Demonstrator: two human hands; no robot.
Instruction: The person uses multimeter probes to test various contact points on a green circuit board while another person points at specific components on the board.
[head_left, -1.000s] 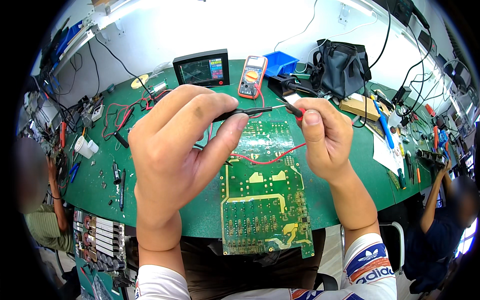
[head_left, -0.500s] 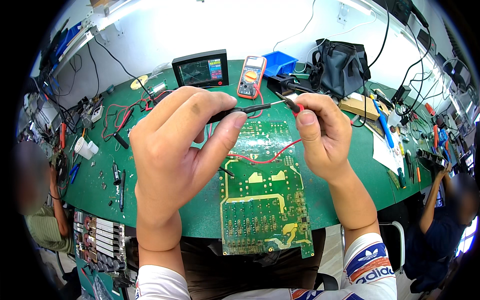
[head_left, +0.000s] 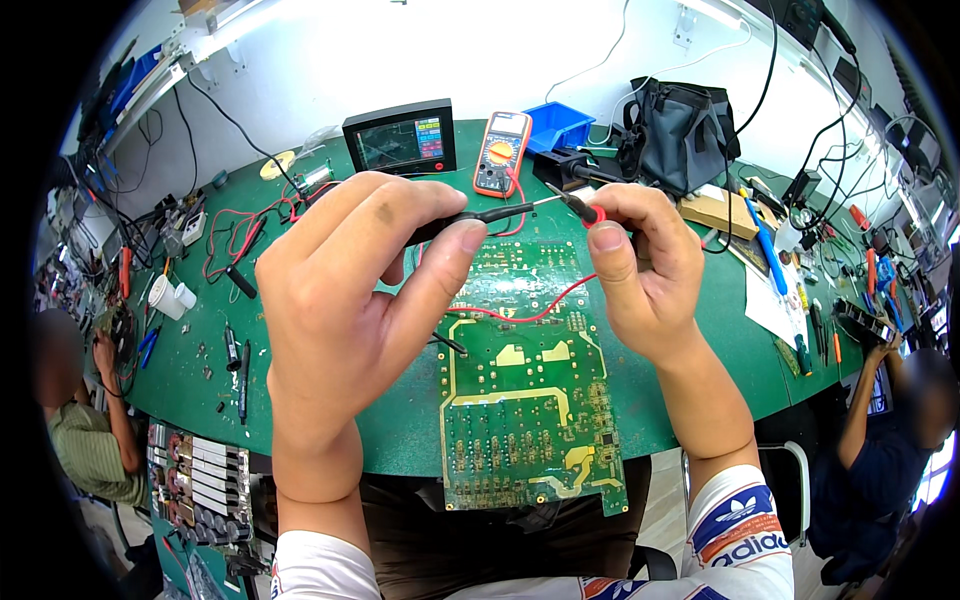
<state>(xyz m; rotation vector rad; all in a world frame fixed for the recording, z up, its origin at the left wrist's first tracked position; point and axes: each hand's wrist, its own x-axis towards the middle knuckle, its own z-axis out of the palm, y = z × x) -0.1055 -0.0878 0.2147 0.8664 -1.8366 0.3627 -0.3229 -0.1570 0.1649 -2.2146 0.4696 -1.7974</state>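
Note:
My left hand (head_left: 355, 300) is closed on a black test probe (head_left: 500, 215), whose bare metal tip points right. My right hand (head_left: 648, 275) grips a red-and-black test probe (head_left: 594, 213), tilted up to the left. The metal tips meet or nearly meet above a large green circuit board (head_left: 515, 420) with gold pads; I cannot tell whether they touch. A red lead loops across the board. Behind my hands an orange multimeter (head_left: 501, 150) lies on the green bench (head_left: 680, 400), with a lead plugged in.
A black screen unit (head_left: 398, 137), blue bin (head_left: 560, 126) and dark bag (head_left: 680, 130) stand at the back. Pens, cups and tangled cables lie left; cardboard (head_left: 718, 216), paper and tools right. One co-worker (head_left: 95, 450) works at far left, another (head_left: 860, 460) at far right.
Both hands and the probes have shifted slightly left. The right probe's tip has moved a little up and left. Both co-workers' arms have moved slightly.

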